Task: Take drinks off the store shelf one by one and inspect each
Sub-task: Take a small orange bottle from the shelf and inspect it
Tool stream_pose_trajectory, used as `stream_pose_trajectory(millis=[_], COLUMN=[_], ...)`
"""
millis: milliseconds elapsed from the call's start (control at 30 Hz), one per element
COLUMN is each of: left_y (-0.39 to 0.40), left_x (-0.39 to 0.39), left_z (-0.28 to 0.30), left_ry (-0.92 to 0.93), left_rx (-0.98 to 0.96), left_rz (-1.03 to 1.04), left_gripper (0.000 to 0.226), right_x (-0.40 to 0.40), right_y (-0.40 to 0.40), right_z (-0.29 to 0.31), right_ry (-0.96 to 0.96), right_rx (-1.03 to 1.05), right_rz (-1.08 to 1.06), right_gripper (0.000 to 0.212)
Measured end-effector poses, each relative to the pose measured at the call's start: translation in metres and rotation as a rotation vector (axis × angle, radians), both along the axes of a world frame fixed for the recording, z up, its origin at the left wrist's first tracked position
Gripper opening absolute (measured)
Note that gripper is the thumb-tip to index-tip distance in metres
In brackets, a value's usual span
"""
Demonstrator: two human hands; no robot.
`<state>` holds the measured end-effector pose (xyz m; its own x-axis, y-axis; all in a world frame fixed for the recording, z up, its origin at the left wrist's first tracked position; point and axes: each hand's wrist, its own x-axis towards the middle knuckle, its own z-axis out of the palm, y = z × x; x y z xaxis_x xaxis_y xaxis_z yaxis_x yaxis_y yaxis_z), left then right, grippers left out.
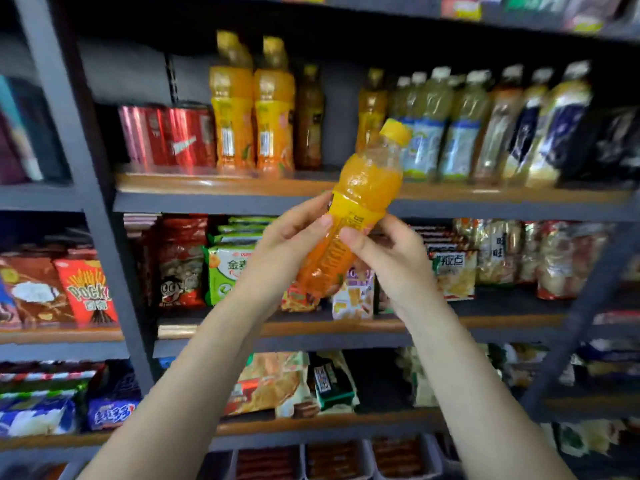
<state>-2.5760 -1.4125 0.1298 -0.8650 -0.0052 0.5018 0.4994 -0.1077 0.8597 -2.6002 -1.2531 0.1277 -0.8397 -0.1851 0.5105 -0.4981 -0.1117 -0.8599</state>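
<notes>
One orange drink bottle (pixel 349 223) off the drinks shelf (pixel 221 187) and under inspection, held up in front of the shelving, tilted with its yellow cap (pixel 396 130) toward the upper right. Gripped from both sides at the label: left hand (pixel 294 237) wrapped round the lower body, thumb laid across the front; right hand (pixel 384 251) opposite, fingers (pixel 353 237) curled against the printed side. Both hands clenched on the bottle, neither released. Liquid visibly slanted inside, short of the neck.

Plenty left to check, judging by the shelf behind: two orange bottles (pixel 254 109) standing upright at the left, darker tea bottles (pixel 310 119) beside them, a row of pale green bottles (pixel 443 126) further right (blurred, labels unreadable), and red cans (pixel 166 136) at the far left. A gap between the dark bottles, likely where this one belongs, though not certain.

Probably early to middle of the job: impossible to tell how many drinks already examined. Snack packets (pixel 221 271) on the lower shelves, not part of the task.
</notes>
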Motion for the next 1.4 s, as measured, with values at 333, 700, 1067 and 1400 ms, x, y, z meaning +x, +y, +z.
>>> stream_pose_trajectory(millis=[333, 700, 1067, 1400], left_y=[-0.004, 0.006, 0.005, 0.002], left_x=[-0.089, -0.125, -0.132, -0.132], left_z=[0.063, 0.062, 0.061, 0.057], left_ry=[0.398, 0.198, 0.191, 0.267], left_rx=[-0.897, -1.319, -1.300, -1.275], left_rz=[0.924, 1.133, 1.144, 1.159], left_gripper=[0.054, 0.062, 0.065, 0.066], right_x=[-0.076, -0.189, -0.233, -0.231], right_y=[0.026, 0.029, 0.019, 0.029], right_z=[0.102, 0.131, 0.143, 0.132], right_ry=[0.228, 0.034, 0.092, 0.140], right_rx=[-0.023, 0.438, 0.598, 0.955], right_rz=[-0.330, -0.609, -0.774, -0.462], right_gripper=[0.054, 0.037, 0.025, 0.048])
